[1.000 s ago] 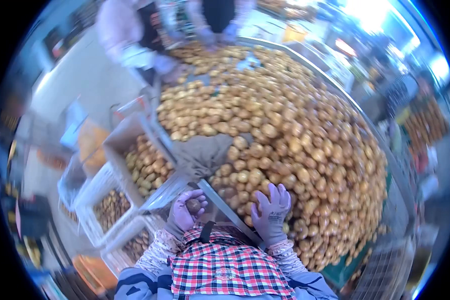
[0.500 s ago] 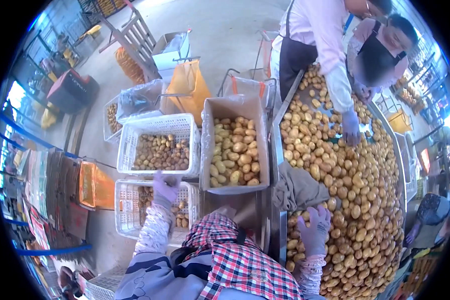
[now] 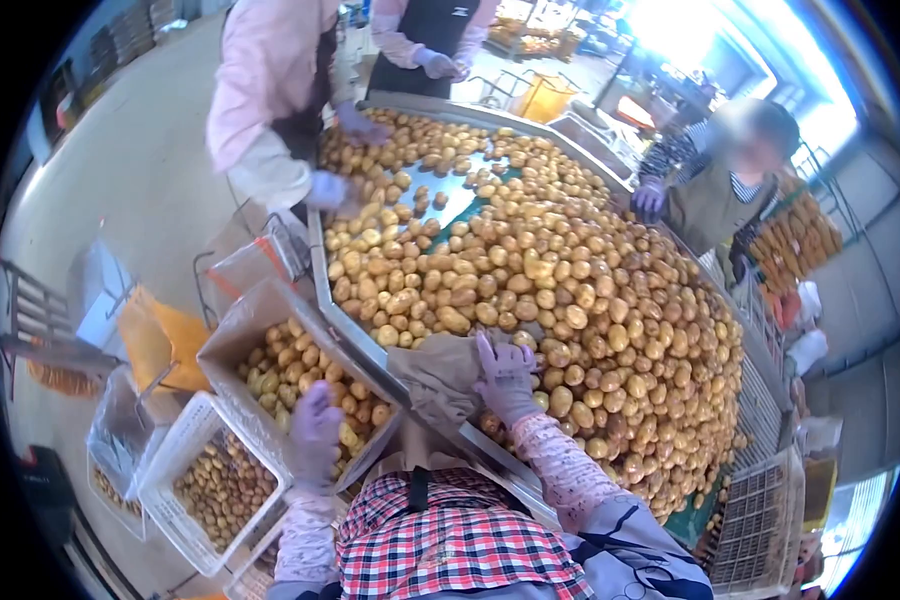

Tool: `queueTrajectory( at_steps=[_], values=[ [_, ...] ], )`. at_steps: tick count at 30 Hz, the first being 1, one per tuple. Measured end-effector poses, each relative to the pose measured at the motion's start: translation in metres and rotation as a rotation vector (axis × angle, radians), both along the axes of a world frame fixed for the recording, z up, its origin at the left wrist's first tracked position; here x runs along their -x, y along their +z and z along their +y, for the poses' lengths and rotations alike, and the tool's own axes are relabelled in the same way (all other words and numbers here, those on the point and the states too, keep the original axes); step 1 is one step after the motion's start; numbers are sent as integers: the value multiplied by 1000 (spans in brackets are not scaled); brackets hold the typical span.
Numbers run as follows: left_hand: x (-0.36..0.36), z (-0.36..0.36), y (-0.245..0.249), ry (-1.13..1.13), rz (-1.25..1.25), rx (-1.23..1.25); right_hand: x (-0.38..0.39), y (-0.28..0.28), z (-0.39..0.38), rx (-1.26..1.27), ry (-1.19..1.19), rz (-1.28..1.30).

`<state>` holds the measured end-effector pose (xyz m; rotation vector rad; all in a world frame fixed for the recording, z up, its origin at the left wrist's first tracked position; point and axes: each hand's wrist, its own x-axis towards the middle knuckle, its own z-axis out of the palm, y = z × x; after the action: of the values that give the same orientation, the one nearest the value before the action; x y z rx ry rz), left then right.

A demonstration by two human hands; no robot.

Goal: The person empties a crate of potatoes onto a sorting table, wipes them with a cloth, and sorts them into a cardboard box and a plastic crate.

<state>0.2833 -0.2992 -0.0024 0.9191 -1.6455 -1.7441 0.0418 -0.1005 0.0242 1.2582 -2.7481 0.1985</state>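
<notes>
My left hand (image 3: pixel 315 435), in a light purple glove, hovers over the near side of a cardboard box (image 3: pixel 232 335) lined with plastic and holding potatoes (image 3: pixel 305 360). Its fingers point up and nothing shows in them. On the sorting table, my right hand (image 3: pixel 507 382), gloved alike, spreads its fingers at the edge of a crumpled grey-brown cloth (image 3: pixel 435 375). Loose potatoes (image 3: pixel 610 345) lie heaped just beyond and beside that hand. The cloth drapes over the table's metal rim (image 3: pixel 345 325).
A white crate (image 3: pixel 155 495) of smaller potatoes stands left of the box, near a yellow bag (image 3: pixel 165 340). Across the table are co-workers, one in a pink sleeve (image 3: pixel 260 90) reaching among potatoes. Another person (image 3: pixel 715 190) stands at the right side. A mesh crate (image 3: pixel 755 530) sits lower right.
The view has swung right toward the table. My left hand has gone from the white crates to the cardboard box. My right hand is now against the cloth's edge.
</notes>
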Motion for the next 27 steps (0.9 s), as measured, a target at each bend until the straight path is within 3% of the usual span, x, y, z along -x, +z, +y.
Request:
queueTrajectory(
  at_steps=[2,3,4,7,8,11,12,13,14,15,16,18,19,21,23,25,27],
  values=[
    [40,18,-13,-292,-122,557,13,-15,-10,-22,26,81],
    [59,27,-22,-362,-128,632,23,-29,-13,-35,44,124],
    [75,34,-28,-436,-134,712,33,-45,-16,137,68,237],
    [109,55,-33,-481,-265,957,48,-26,-5,202,45,-128],
    [119,58,-40,-457,-265,1019,48,-11,5,492,104,-63],
    [144,63,-41,-410,-303,973,58,38,20,1037,-179,-752],
    [155,66,-34,-313,-270,1001,75,43,23,1179,-64,-722],
    [169,61,-31,-419,-254,862,77,77,23,1375,-64,-920],
    [197,52,-27,-533,-221,740,96,129,27,1413,35,-736],
    [216,45,-22,-629,-207,601,108,149,28,1430,24,-723],
    [222,56,13,-498,8,715,117,169,25,1500,156,-554],
    [247,59,51,-456,171,297,133,214,27,1678,343,-609],
    [264,59,71,-433,253,87,138,240,32,1666,317,-501],
    [289,50,116,-463,364,55,148,288,47,1628,253,-297],
    [305,55,175,-427,675,-14,178,323,67,1429,126,272],
    [313,49,227,-547,688,121,212,352,105,1165,103,692],
    [319,53,264,-643,807,135,181,380,98,1577,154,428]
  ],
)
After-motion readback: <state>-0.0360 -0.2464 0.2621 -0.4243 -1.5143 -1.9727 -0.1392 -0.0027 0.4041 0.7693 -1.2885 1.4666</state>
